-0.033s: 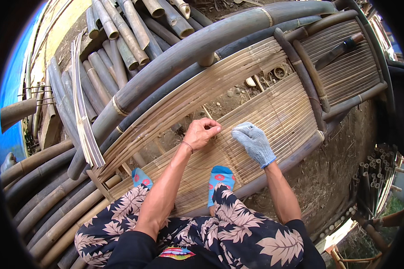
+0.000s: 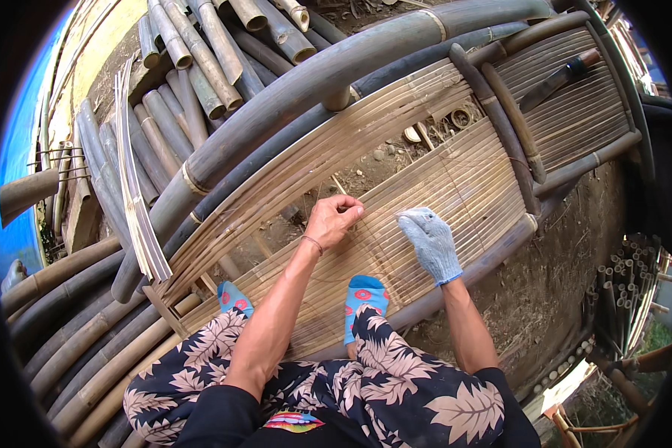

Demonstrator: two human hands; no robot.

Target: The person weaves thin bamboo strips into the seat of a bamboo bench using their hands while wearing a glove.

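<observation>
My bare left hand (image 2: pixel 334 222) is above a bamboo bench seat (image 2: pixel 425 187), close to a lengthwise gap between its slats. Thumb and fingers are pinched together; whatever lies between them is too fine to make out. To its right, my right hand (image 2: pixel 430 245) wears a grey knitted glove with a blue cuff. Its fingers are curled closed over the slats, and their contents are hidden. A thin dark cord (image 2: pixel 464 196) crosses the slats to the right of the glove. My feet, in blue patterned socks (image 2: pixel 365 299), rest on the seat.
A thick curved bamboo rail (image 2: pixel 276 104) runs along the bench's far side. A large knife (image 2: pixel 560 81) lies on the slatted end section. Cut bamboo poles (image 2: pixel 164 127) are piled beyond, thin split strips (image 2: pixel 138 194) lean at left, and long poles (image 2: pixel 89 328) lie at lower left.
My gloved right hand has shifted slightly to the right, a little farther from my left hand. The left hand stays nearly in place, still pinched.
</observation>
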